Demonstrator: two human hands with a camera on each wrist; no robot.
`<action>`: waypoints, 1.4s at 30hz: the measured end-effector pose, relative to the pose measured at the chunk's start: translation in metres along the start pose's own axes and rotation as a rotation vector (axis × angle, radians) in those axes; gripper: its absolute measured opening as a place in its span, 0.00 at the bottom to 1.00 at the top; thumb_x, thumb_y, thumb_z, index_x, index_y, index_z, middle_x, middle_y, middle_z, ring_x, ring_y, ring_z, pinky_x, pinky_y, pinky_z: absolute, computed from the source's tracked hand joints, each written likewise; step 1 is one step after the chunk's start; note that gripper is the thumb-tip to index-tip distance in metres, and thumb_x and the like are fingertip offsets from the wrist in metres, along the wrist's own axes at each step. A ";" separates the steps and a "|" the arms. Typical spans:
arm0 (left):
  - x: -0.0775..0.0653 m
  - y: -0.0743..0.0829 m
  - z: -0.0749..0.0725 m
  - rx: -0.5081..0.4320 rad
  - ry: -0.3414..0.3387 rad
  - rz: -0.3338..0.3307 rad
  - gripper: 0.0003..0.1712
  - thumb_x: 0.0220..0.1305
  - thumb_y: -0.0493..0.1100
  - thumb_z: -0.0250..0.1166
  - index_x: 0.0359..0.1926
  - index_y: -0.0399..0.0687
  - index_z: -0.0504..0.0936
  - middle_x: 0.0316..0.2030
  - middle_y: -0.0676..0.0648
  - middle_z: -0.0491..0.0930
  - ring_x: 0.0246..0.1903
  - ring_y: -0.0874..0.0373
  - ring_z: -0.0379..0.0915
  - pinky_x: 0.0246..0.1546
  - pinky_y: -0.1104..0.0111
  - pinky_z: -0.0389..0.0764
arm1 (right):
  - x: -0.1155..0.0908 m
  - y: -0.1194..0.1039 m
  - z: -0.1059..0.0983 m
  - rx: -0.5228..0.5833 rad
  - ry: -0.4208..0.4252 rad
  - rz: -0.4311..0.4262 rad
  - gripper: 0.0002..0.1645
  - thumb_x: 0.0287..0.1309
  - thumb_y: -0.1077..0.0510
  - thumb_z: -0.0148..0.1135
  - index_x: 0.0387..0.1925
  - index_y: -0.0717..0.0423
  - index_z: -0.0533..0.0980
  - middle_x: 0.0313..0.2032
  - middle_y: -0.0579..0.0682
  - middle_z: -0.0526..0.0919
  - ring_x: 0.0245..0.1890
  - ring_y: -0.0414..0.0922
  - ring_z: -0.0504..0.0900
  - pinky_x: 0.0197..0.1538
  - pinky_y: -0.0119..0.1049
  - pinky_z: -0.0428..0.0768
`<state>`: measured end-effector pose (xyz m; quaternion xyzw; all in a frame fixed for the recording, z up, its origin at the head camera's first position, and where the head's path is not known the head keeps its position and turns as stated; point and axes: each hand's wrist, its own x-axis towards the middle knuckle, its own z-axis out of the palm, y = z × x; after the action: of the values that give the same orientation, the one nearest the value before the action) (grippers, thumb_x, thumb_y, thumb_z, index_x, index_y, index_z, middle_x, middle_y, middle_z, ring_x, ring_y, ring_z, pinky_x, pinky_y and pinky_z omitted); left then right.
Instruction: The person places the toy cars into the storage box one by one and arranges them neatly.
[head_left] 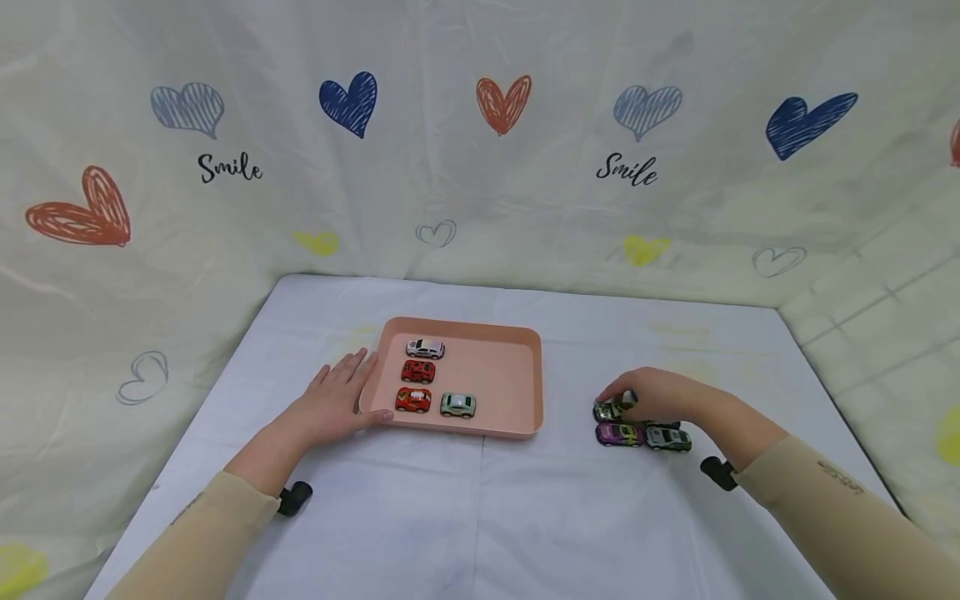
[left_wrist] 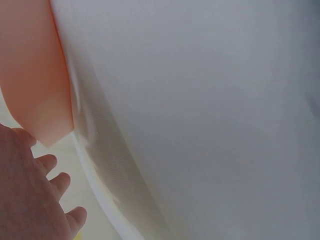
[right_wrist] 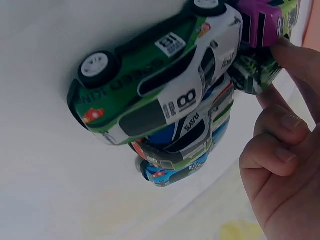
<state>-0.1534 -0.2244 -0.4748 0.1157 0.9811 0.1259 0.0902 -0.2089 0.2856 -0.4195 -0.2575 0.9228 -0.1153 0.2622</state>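
My left hand point(head_left: 335, 400) lies with fingers spread along the left side of a pink tray point(head_left: 510, 379), its thumb at the front left corner. Inside the tray are a white toy car point(head_left: 425, 349), a red toy car point(head_left: 417, 372), an orange-red toy car point(head_left: 413, 400) and a pale green toy car point(head_left: 458, 405). Right of the tray, my right hand point(head_left: 660, 393) pinches a black-and-green toy car point(right_wrist: 256, 71). Close by stand a purple toy car point(head_left: 618, 433) and a green-and-white toy car point(head_left: 667, 437).
Behind the green-and-white car, the right wrist view shows a silver-and-blue toy car point(right_wrist: 190, 135) and a light blue toy car point(right_wrist: 177, 175), mostly hidden by the hand in the head view. A white cloth point(head_left: 480, 517) covers the table. A heart-patterned curtain point(head_left: 480, 192) hangs behind.
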 end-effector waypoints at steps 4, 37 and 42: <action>-0.001 0.002 0.000 0.007 0.010 0.001 0.68 0.52 0.86 0.49 0.79 0.46 0.44 0.78 0.40 0.42 0.76 0.42 0.36 0.73 0.42 0.39 | 0.000 0.001 -0.003 0.053 0.011 0.006 0.23 0.56 0.61 0.69 0.54 0.46 0.83 0.43 0.43 0.82 0.42 0.43 0.77 0.43 0.41 0.78; -0.011 0.012 -0.011 -0.039 0.019 -0.004 0.67 0.53 0.83 0.53 0.78 0.42 0.47 0.77 0.37 0.44 0.75 0.38 0.38 0.72 0.41 0.40 | 0.015 -0.028 -0.031 0.264 0.050 -0.031 0.26 0.58 0.53 0.71 0.59 0.42 0.80 0.49 0.47 0.83 0.35 0.45 0.78 0.36 0.38 0.76; -0.010 0.010 -0.008 -0.028 0.019 0.002 0.68 0.53 0.84 0.52 0.79 0.43 0.46 0.77 0.36 0.44 0.75 0.37 0.38 0.72 0.41 0.39 | 0.023 -0.037 -0.031 0.270 0.048 -0.020 0.26 0.58 0.53 0.71 0.59 0.43 0.80 0.48 0.47 0.83 0.38 0.47 0.81 0.38 0.39 0.77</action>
<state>-0.1436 -0.2189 -0.4627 0.1144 0.9800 0.1406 0.0824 -0.2269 0.2443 -0.3905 -0.2262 0.9023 -0.2473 0.2712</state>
